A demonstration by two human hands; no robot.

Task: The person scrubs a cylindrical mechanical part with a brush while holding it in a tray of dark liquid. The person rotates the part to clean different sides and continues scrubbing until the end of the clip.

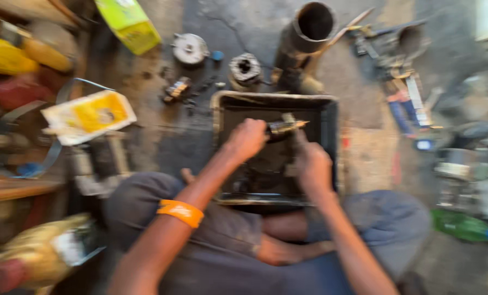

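The view is motion-blurred. My left hand (247, 139) is closed around a dark metal shaft-like part (285, 127) with a brassy tip, held over a black rectangular tray (328, 117) on the floor between my knees. Just right of it, my right hand (311, 166) is inside the tray with its fingers curled around something small and dark; what it grips I cannot make out. An orange band (180, 212) sits on my left forearm.
Beyond the tray stand a dark metal pipe (307, 31), a round toothed part (244, 70) and a round metal cover (190, 48). Yellow-and-white containers (90, 115) lie at left, tools (402, 93) at right, a green bottle (465, 226) near my right knee.
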